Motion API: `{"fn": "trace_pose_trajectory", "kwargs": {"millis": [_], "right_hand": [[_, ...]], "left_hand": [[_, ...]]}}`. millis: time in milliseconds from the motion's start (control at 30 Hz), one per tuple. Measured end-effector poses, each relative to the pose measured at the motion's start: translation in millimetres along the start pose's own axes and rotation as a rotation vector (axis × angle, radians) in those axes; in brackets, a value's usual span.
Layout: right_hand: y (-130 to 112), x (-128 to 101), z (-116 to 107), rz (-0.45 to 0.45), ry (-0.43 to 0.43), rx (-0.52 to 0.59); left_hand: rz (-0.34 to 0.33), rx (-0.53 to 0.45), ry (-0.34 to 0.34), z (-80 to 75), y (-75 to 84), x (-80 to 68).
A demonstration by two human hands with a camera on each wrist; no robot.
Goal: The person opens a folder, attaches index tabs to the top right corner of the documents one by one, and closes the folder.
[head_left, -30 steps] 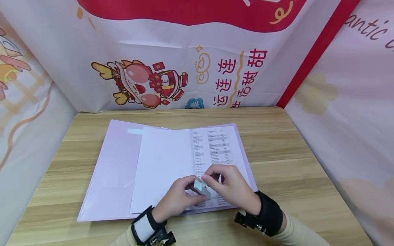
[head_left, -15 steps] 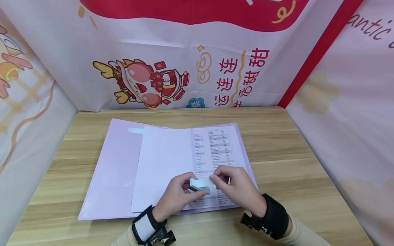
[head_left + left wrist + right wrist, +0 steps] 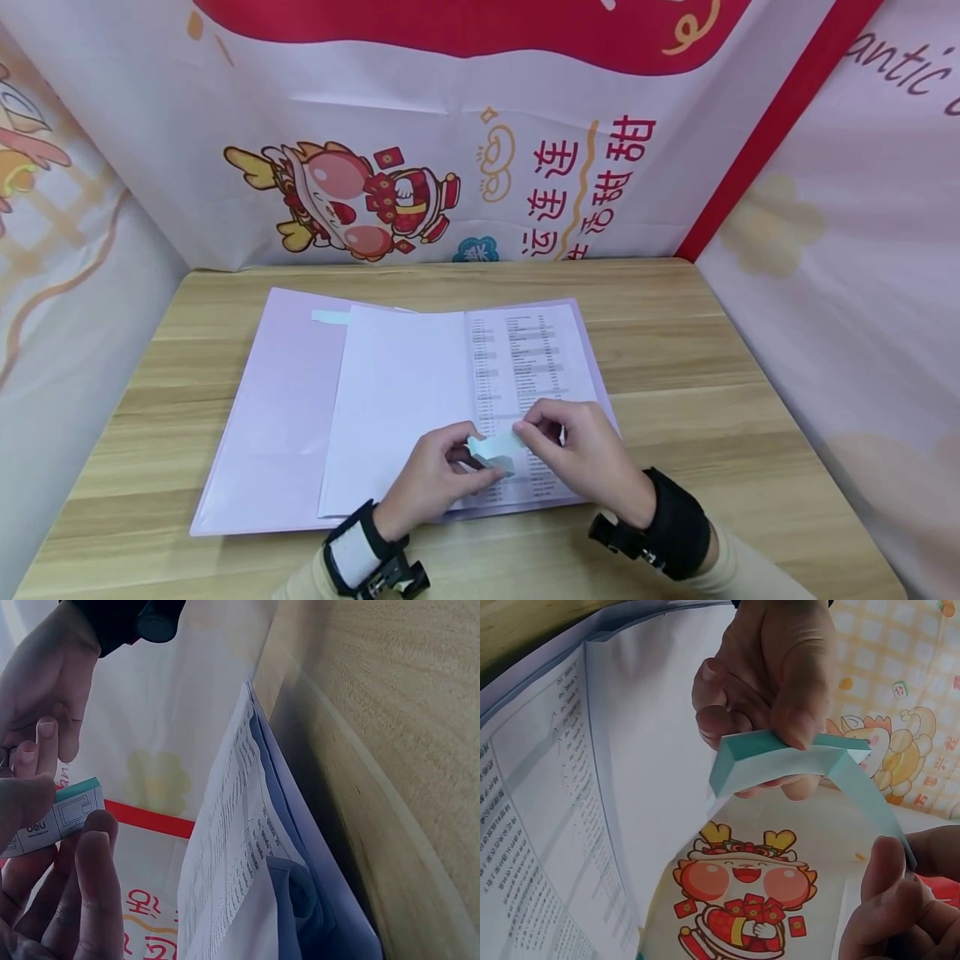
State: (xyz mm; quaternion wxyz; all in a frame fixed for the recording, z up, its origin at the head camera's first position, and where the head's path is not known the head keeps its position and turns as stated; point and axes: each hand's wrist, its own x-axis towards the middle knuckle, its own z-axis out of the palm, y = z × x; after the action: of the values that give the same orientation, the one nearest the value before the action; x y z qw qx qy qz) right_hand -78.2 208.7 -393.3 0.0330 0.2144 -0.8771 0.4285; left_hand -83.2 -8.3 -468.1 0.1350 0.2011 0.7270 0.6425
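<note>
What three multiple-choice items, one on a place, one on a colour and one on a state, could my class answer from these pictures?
1. Where does the open folder lie?
A. on the wooden table
B. against the banner
C. on a chair

2. What colour is the pad of sticky notes?
A. red
B. pale green
C. black

3. What is the state of the top sheet of the pad?
A. torn in two
B. stuck flat to the printed page
C. peeled up at one end

Answers:
1 A, the head view shows the folder flat on the table.
2 B, the pad looks pale green in the right wrist view.
3 C, the left hand holds the pad while the right hand pinches the sheet's lifted end, with the other end attached.
</note>
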Motion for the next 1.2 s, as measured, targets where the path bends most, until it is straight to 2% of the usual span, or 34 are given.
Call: {"fn": "trace_pose_trajectory", "kwargs": {"millis": [233,1200], "right_hand": [[-3,1,-3,-0.036,0.013,0.003],[-7,-2,-14,-0.014,0.016,0.005]], "left_hand": [[-0.003,0.017,0.006,-0.2,-0.6,0.5],[-0.032,0.027,-0.007,0.2,-0.9,0.3]]}}
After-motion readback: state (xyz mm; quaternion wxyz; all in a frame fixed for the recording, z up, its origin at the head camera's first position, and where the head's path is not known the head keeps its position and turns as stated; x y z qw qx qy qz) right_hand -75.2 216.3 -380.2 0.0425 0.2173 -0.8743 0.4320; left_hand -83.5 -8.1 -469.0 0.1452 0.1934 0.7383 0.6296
